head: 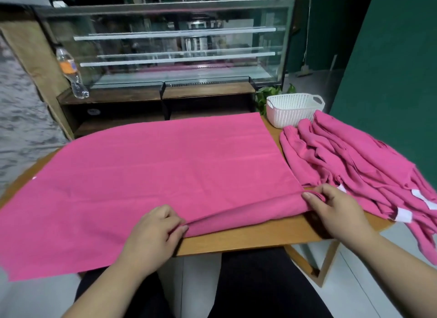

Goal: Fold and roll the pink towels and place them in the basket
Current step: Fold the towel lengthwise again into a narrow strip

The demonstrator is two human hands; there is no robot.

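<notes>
Fingers (172,219) of the left hand (151,235) are curled and pinch the near edge of the pink towel (165,171), at the spot where that edge lifts off the worktop (248,238) into a low fold. Over at the near right corner of the same cloth, the right hand (338,211) does the same: its thumb and fingers (331,191) are closed on the bunched corner. Between the two hands the raised edge runs as a soft ridge, with bare wood showing just in front of it.

This pink towel lies spread flat across most of the worktop, its left part hanging past the near edge. Just beside its right edge sits a pile of pink towels (354,159), loosely overlapped and trailing off the worktop's right side, with white labels (403,214) showing at their near ends. At the far right corner stands the basket (293,112), white and woven-looking, touching the far end of the pile; I cannot see anything inside it.

Behind the worktop is a glass display case (165,45) on a dark wooden shelf, with a clear plastic bottle (71,74) at its left end. Green leaves of a plant (267,95) show just left of the basket.
</notes>
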